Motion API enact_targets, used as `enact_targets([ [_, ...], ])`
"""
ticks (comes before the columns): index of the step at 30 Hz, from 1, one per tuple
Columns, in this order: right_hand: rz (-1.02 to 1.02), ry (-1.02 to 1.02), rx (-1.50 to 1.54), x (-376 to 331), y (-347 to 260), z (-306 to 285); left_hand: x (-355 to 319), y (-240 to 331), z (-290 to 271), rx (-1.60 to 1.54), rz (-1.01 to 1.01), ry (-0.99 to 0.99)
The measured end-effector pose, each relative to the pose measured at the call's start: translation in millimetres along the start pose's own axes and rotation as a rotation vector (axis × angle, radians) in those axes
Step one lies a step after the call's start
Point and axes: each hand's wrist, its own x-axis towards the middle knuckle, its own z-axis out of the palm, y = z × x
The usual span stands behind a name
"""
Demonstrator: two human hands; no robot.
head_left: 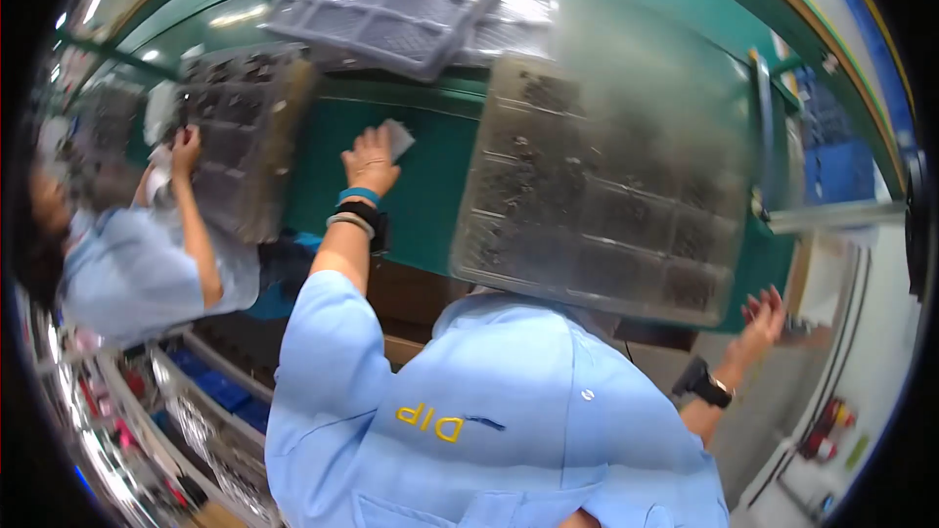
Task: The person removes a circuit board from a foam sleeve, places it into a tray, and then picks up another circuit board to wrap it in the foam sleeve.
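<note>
My left hand (371, 162) lies on the green tabletop (430, 196) with its fingers stretched forward. Against its fingertips is a small pale grey-white piece (399, 140), perhaps folded paper or cloth; whether the fingers grip it is not plain. In front of my body lies a large clear plastic tray (587, 298), its compartments holding small dark parts. Beyond the tray's right side, past the table edge, my right hand (763, 321) hangs in the air, fingers apart, holding nothing visible.
At left, a co-worker (166, 274) in light blue handles parts beside another compartment tray (230, 117). Stacked clear trays (391, 10) stand at the back. A metal bar (831, 218) juts in at right, near blue bins (836, 152). A walkway floor (724, 411) runs along the right.
</note>
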Motion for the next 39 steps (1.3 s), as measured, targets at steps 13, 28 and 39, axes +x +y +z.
enact_targets([
  [13, -0.484, -0.628, -0.161, -102, -52, 209, 29, -17, 8, -1.431, -0.161, -0.182],
  [28, -0.635, -0.670, -0.610, -131, -71, 283, -45, 19, -61, -2.230, -0.176, -0.515],
  [39, -0.292, -0.476, -0.084, -100, -92, 205, -91, 71, -85, -2.171, -0.006, -0.759],
])
